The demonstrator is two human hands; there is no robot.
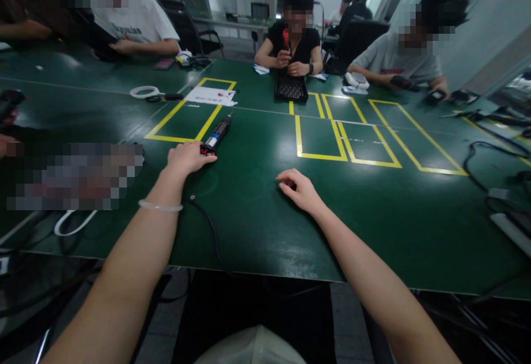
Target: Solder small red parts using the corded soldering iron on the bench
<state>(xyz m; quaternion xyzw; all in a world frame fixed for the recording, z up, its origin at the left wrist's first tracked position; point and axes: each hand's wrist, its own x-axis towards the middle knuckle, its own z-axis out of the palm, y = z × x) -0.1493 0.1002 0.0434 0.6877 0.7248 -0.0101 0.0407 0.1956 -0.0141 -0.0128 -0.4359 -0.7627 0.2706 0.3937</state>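
Left of the frame's centre, the left hand [186,157] covers the rear end of a black screwdriver [219,133]; whether it grips, I cannot tell. Near the centre, the right hand [302,191] is half open, loosely curled.

Green table [265,225], yellow tape outlines [323,157], white paper [205,96], black tray [291,98], white ring [144,88], perhaps a magnifier's, slightly blurred

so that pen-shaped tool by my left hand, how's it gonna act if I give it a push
The tool looks stiff, since its long body runs straight. It seems rounded, so it might roll if pushed sideways. Your left hand covers its rear end, which may steady it.
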